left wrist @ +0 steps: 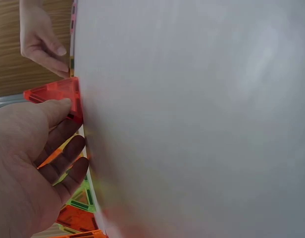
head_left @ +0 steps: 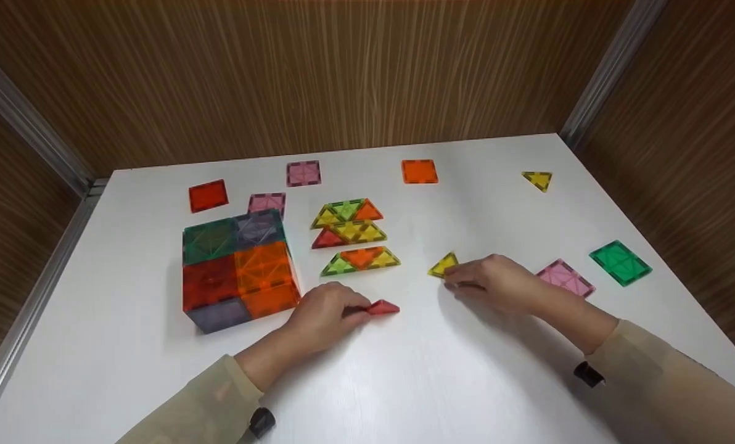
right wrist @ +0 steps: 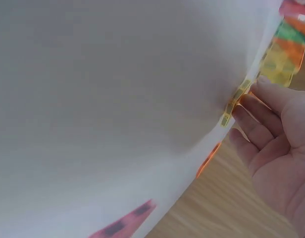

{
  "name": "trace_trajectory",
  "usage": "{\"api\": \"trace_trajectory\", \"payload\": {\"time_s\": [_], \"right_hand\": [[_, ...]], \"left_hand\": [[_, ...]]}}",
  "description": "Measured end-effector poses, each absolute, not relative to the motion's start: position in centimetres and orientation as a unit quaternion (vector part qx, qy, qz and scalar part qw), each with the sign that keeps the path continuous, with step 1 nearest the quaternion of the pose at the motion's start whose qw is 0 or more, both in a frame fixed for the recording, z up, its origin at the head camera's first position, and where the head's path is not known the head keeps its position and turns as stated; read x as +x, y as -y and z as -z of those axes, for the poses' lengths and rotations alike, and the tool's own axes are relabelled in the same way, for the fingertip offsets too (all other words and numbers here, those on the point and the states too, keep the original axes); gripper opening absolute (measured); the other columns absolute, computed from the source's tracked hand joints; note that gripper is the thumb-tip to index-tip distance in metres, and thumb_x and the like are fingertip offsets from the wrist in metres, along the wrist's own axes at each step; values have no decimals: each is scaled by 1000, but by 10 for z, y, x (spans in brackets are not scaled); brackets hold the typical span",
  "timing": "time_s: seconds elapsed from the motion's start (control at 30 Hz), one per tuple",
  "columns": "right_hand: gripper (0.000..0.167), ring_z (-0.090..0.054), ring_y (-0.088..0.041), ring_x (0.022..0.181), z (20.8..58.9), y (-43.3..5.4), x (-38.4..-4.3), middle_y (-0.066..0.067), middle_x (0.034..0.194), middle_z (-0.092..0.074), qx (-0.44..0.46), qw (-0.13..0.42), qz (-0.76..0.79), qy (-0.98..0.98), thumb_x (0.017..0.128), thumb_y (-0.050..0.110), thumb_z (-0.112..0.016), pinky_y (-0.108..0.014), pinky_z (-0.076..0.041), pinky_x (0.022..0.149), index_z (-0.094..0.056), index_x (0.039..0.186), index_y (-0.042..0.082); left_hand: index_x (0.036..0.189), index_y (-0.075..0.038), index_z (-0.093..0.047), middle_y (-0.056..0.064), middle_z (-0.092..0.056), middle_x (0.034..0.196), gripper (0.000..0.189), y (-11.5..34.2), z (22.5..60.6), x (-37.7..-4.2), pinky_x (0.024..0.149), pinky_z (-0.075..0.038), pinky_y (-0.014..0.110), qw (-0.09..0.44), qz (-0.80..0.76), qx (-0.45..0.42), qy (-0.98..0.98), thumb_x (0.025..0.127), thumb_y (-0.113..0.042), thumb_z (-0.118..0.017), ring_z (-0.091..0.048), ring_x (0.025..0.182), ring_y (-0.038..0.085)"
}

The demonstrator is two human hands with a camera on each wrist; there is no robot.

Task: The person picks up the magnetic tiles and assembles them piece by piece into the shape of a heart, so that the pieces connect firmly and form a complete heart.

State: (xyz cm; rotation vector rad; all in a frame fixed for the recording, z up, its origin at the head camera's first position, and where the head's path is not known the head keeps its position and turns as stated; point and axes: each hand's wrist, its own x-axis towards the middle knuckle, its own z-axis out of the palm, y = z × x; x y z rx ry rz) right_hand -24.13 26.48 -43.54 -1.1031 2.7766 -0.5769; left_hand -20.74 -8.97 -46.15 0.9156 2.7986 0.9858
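My left hand (head_left: 327, 314) pinches a red triangular magnetic tile (head_left: 384, 308) between thumb and fingers. In the left wrist view this red tile (left wrist: 61, 94) stands on edge at the table surface. To the right, my right hand (head_left: 497, 283) has its thumb and fingertips at the near corner of a yellow triangular magnetic tile (head_left: 444, 264). The right wrist view shows that yellow tile (right wrist: 235, 103) nearly edge-on against the thumb and curled fingers. Beyond the hands lie strips of joined triangles: a near one (head_left: 361, 259), a middle one (head_left: 350, 234) and a far one (head_left: 346, 212).
Left of my left hand stands a box of colored square tiles (head_left: 210, 280). Along the back lie red (head_left: 208, 196), pink (head_left: 304, 174) and orange squares (head_left: 420, 171), plus a yellow triangle (head_left: 538, 180). Pink (head_left: 566, 279) and green squares (head_left: 620, 263) lie at the right.
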Motion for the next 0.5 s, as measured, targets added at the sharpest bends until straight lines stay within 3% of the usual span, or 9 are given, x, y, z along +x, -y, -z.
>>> {"api": "trace_trajectory", "payload": {"time_s": [0.3,0.5], "right_hand": [[30,-73,-30,118,436,-244,-236,-12,124,-76,-425,38,191,-884,95,3,-79,-47,-59,97,-78,125,3],[35,-72,-29,117,434,-238,-248,-11,124,-76,-386,25,224,-895,92,5,-83,-46,-58,99,-77,126,3]], "left_hand": [[111,-15,-85,-3,-79,100,15,89,460,-207,91,-57,39,31,-315,289,-904,97,-22,-80,-67,95,18],[112,-14,-85,-1,-79,102,17,89,460,-207,92,-57,41,34,-316,283,-905,97,-22,-80,-68,97,19]]}}
